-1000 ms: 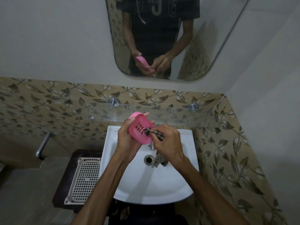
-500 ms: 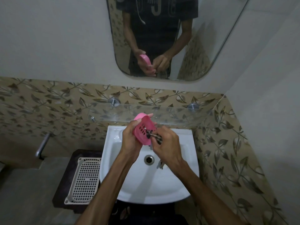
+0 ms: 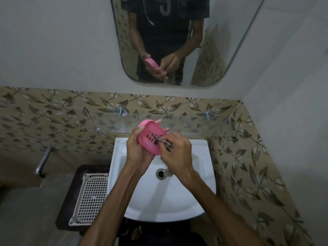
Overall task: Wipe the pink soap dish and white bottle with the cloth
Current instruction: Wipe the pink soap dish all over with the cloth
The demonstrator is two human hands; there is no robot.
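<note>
One pink soap dish (image 3: 150,138), tilted with its slotted face toward the camera, is held above the back rim of a single white basin (image 3: 198,178). The left hand (image 3: 137,153) cups the dish from 8 o'clock, fingers wrapped around its edge. At the dish's 4 o'clock, the right hand (image 3: 177,155) pinches one dark patterned cloth (image 3: 164,142) against the slots, fingers closed on it. The drain (image 3: 161,173) lies directly below. One white perforated tray (image 3: 90,197) sits at the basin's 9 o'clock. A glass shelf (image 3: 191,124) on two metal pegs, leaf-patterned tiles (image 3: 53,121) and one mirror (image 3: 221,41) fill the wall at 12 o'clock.
</note>
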